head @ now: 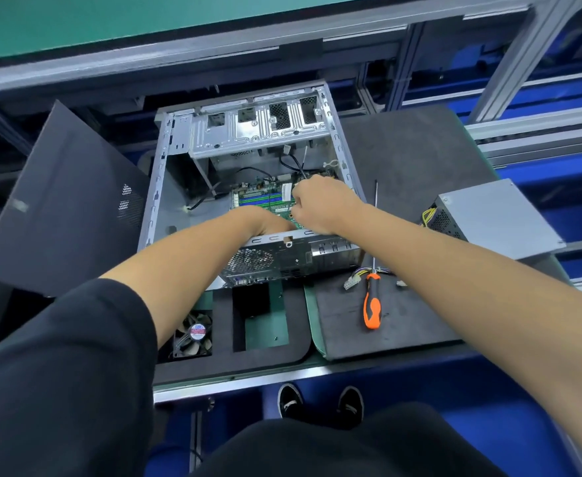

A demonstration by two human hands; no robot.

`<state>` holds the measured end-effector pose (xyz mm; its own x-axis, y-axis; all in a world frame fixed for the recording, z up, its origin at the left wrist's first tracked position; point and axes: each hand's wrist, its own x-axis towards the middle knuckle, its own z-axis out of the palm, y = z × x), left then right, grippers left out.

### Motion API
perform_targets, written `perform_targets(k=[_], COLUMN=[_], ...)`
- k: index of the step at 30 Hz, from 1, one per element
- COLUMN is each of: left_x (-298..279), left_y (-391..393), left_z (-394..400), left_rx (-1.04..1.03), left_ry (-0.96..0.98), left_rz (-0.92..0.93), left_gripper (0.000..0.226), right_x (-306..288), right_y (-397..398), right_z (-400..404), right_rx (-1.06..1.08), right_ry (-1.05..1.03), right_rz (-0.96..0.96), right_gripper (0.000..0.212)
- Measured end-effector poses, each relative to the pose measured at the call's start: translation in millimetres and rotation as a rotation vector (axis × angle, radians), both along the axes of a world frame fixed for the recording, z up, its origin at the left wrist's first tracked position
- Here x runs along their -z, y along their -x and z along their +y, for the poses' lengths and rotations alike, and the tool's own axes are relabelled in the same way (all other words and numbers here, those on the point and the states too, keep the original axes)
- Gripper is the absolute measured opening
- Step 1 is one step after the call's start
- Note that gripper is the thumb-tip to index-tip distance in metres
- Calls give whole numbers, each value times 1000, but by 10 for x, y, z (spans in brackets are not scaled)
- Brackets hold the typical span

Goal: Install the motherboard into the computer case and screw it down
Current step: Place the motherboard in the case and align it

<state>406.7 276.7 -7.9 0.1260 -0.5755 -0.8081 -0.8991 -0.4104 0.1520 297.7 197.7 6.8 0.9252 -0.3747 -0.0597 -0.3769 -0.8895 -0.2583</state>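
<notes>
You are seating the motherboard [265, 197] inside the open computer case [165, 187], which is lying on its side on the counter [420, 156]. Both your hands are reaching over the near wall of the case. Your left hand [265, 220] is resting low on the near part of the board, and its fingers are hidden behind the case edge, so I cannot tell if they are open or closed. The fingers of your right hand [320, 204] are curled closed above the right part of the board; they seem to be pinching something small, maybe a screw or a cable, but it is too small to say.

I judge that the board is in place or almost in place, and the screwing is not yet done. The next move is calling for the orange-handled screwdriver [372, 301], which is lying untouched on the foam mat [403, 325] to the right of the case, near the power supply [489, 218].

In the foam tray [224, 339] near you, one cutout is holding a case fan [194, 333]; the other cutout looks empty.
</notes>
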Motion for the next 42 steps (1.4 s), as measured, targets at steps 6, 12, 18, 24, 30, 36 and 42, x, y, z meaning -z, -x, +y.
perform_targets(k=[6, 12, 18, 24, 30, 36, 42], left_x=[19, -116, -159, -133, -110, -131, -145], left_y=[45, -12, -29, -16, 3, 16, 30], left_z=[-23, 39, 177, 216, 169, 147, 109], left_rx=[12, -112, -161, -136, -66, -38, -3], left_ry=[12, 23, 17, 12, -30, -55, -69], left_rz=[-8, 130, 102, -20, -9, -39, 18], left_gripper=[48, 50, 42, 53, 44, 45, 34], right_x=[-16, -89, -135, 657, 973, 1068, 1059], right_y=[25, 44, 293, 782, 759, 780, 764], right_z=[16, 74, 386, 792, 572, 610, 558], right_rx=[-6, -21, -344, -497, 59, 129, 90], right_ry=[27, 93, 345, 278, 129, 228, 225], right_rz=[-42, -36, -610, 246, 173, 71, 30], right_gripper=[29, 23, 6, 29, 50, 54, 53])
